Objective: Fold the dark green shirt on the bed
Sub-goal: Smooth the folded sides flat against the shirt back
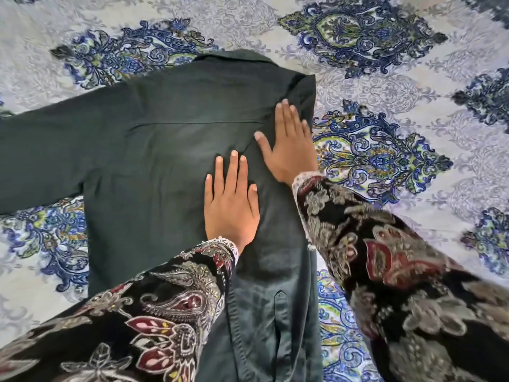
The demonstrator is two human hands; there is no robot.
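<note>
While both palms press flat, fingers spread, left hand (pixel 230 205) and right hand (pixel 289 144) grip nothing on the dark green shirt (pixel 154 139).

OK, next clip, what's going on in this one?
A person is folding a dark green shirt laid back-up on a patterned bedspread. Its right side is already folded in over the back; the other sleeve lies spread out. The left hand and right hand both rest flat, open, on the folded part.
</note>
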